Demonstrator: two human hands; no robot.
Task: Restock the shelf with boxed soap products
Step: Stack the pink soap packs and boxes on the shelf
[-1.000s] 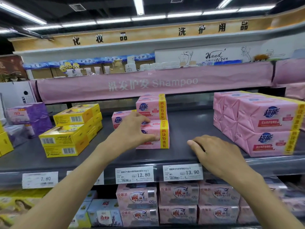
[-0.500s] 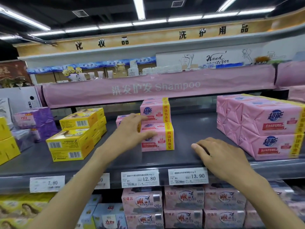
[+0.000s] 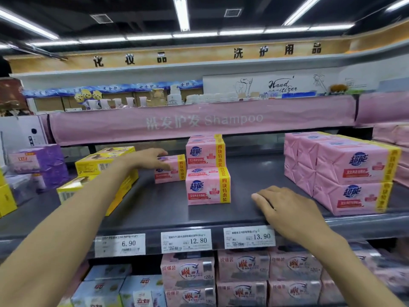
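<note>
Left hand (image 3: 150, 158) has left the near pink box (image 3: 208, 186) and now clasps the far soap box (image 3: 171, 171), mid-shelf. Right hand (image 3: 285, 209) rests loose and empty on the shelf (image 3: 177, 209). Tidying moves on.

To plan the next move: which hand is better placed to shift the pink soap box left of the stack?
Probably the left hand: it holds that pink soap box from above. The right hand rests on the shelf edge, farther away, holding nothing.

Bright ceiling tubes (image 3: 182, 13), blurred, warped edges
</note>
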